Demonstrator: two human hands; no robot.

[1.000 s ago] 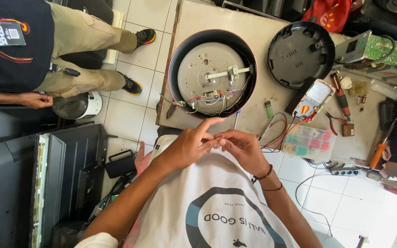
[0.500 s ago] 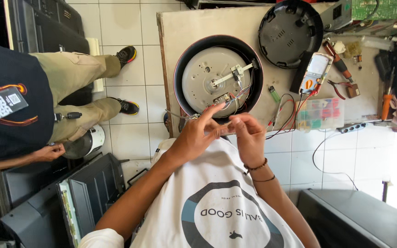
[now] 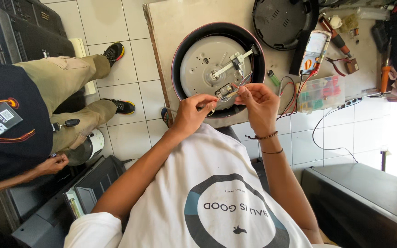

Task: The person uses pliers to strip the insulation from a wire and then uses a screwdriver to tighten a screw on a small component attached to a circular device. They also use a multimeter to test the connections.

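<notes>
An upturned round cooker (image 3: 197, 64) with a black rim and a grey metal underside lies on a worn tabletop (image 3: 175, 23). Both my hands meet over its near edge, by a small terminal block with coloured wires (image 3: 229, 90). My left hand (image 3: 193, 114) is closed around a thin metal tool whose tip points at the wires. My right hand (image 3: 259, 103) pinches the wire ends between thumb and fingers. Bead bracelets circle my right wrist.
A black round cover (image 3: 283, 20), a multimeter (image 3: 313, 48) with red and black leads, a green lighter (image 3: 274, 78), a clear parts box (image 3: 320, 92) and pliers (image 3: 341, 64) lie to the right. Another person (image 3: 33, 110) in khaki trousers stands left. A grey cabinet (image 3: 359, 202) sits lower right.
My hands have moved forward from in front of my chest onto the cooker's near rim and terminal block. The view has shifted, so the cooker looks nearer.
</notes>
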